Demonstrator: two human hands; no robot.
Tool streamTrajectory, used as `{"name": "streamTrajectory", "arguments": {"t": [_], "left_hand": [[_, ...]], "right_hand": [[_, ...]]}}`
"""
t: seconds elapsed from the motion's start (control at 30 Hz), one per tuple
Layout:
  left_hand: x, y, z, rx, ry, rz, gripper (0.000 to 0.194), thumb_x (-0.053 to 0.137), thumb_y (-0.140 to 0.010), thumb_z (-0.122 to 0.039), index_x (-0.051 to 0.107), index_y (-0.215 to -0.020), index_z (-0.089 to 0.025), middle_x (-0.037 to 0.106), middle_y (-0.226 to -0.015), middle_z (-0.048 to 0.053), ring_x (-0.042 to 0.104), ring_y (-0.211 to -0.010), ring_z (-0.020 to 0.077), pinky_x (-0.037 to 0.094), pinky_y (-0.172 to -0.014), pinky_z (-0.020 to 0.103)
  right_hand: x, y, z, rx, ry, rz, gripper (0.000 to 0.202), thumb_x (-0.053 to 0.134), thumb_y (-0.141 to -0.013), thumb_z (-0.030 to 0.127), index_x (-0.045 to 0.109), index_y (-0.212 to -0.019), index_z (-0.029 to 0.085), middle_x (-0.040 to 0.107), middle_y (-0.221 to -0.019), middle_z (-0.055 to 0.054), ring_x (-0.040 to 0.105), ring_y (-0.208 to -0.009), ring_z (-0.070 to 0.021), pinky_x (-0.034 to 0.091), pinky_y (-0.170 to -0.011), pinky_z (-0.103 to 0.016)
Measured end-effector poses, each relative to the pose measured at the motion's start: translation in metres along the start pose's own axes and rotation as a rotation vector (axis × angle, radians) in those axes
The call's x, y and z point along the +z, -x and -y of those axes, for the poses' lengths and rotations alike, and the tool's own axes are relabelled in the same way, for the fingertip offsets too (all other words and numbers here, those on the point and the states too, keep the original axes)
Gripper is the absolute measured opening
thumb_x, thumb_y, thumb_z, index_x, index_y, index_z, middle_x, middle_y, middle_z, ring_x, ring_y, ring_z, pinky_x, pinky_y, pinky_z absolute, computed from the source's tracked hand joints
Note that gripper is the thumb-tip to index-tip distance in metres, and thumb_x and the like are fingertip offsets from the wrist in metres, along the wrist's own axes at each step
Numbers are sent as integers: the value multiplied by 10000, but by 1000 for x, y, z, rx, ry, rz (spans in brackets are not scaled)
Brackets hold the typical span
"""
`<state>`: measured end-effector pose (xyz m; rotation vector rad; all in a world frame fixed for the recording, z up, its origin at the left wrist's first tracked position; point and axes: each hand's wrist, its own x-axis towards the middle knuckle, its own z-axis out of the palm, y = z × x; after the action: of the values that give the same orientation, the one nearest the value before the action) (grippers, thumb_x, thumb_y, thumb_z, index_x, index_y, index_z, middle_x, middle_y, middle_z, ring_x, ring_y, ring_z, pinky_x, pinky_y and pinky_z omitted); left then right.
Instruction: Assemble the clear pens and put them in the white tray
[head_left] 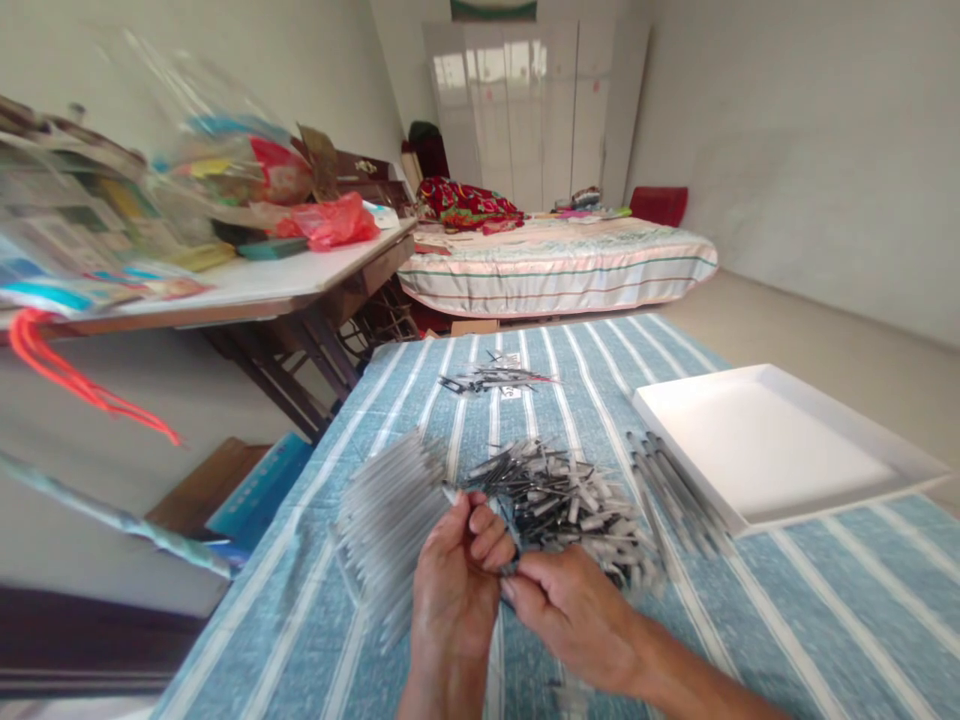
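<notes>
My left hand [461,560] is closed, palm up, with a slim pale tip poking out at its thumb; most of what it grips is hidden. My right hand [574,610] is pinched close beside it, on something small and dark that I cannot make out. Left of my hands lies a row of translucent pen barrels [390,530]. Behind and right of them is a heap of small black and clear pen parts [577,500]. Several dark-tipped pens [679,490] lie further right. A smaller pile of thin refills [495,377] rests farther back.
A white shallow tray [765,390] sits at the right on the striped tablecloth [307,590]. At the left stands a side table [277,285] with bags and a red plastic bag [330,222]. A bed [555,265] is behind.
</notes>
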<state>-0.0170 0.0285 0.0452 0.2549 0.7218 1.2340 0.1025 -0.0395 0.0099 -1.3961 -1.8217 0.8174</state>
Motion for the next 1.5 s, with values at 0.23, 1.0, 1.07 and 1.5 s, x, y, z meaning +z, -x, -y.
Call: {"name": "streamTrajectory", "arguments": {"t": [0.23, 1.0, 1.07, 1.5], "left_hand": [[3, 1, -44, 360, -344, 5, 119, 572, -766, -238, 559, -728, -127, 407, -474, -72, 311, -357, 19, 242, -332, 117], [-18, 5, 48, -164, -1301, 421, 189, 491, -782, -377, 481, -726, -197, 550, -440, -49, 327, -325, 64, 215, -375, 194], [-18, 6, 48, -208, -1290, 415, 191, 469, -794, -382, 459, -735, -200, 576, -457, -38, 322, -316, 60, 202, -361, 189], [-15, 15, 40, -288, -1217, 456, 291, 468, -797, -366, 542, -613, -152, 484, -474, -39, 391, -374, 61, 287, -345, 166]], "right_hand": [[-11, 18, -25, -63, 306, -95, 309, 414, -869, 327, 581, -646, 193, 585, -550, 5, 526, -485, -107, 310, -480, -206], [-59, -5, -48, 209, -361, 83, 277, 442, -848, 389, 489, -687, 169, 501, -489, 65, 408, -338, -47, 275, -343, -149], [-57, -3, -51, 230, -411, 106, 262, 455, -838, 399, 497, -731, 164, 535, -525, 59, 440, -328, -48, 284, -332, -147], [-54, 2, -59, 176, -477, 181, 241, 481, -838, 376, 522, -782, 146, 607, -625, 18, 589, -442, -86, 381, -403, -167]]}}
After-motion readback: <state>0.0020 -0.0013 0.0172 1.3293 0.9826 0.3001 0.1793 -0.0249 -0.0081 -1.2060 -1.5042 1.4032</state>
